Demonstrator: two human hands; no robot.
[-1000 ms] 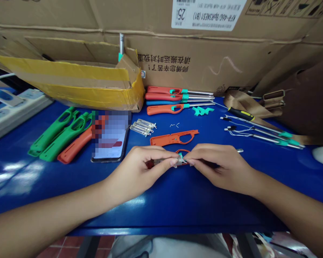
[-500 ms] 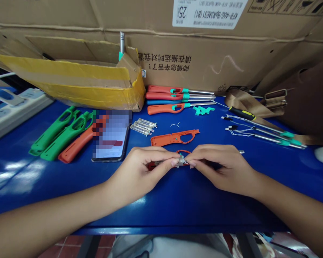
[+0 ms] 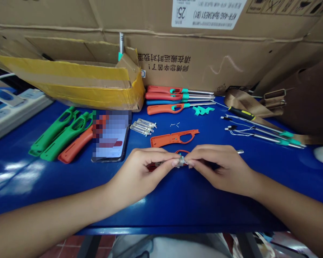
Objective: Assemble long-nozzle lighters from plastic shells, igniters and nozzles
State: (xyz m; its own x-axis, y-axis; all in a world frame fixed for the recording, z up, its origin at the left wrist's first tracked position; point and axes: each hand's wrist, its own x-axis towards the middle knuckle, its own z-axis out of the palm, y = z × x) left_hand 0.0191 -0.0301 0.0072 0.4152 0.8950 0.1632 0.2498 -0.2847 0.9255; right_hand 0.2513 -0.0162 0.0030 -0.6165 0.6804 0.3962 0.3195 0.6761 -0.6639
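Observation:
At the middle of the blue table, my left hand [image 3: 152,165] is closed, thumb and fingers pinching a clear lighter fuel tank [image 3: 181,162] by its body. My right hand [image 3: 218,163] meets it from the right; its fingertips pinch a thin white tube [image 3: 186,162] at the tank's end. Fingers hide most of the tank and tube. Beneath both hands lies a red lighter shell [image 3: 183,152], partly covered, with a metal tip [image 3: 240,151] showing to the right. Just beyond sits an orange shell half [image 3: 172,139], its inside facing up.
Several spare fuel tanks [image 3: 142,126], a phone [image 3: 111,138] and green shells [image 3: 50,134] lie left. Gas lighters [image 3: 164,109] and teal triggers [image 3: 203,110] are behind. A screwdriver [image 3: 240,113] and wired metal rods [image 3: 274,139] lie right. A taped cardboard box [image 3: 97,91] stands back left.
My right fingertips have shifted very slightly at the tank's end, still pinching. Otherwise, the hands and the things on the table hold their places.

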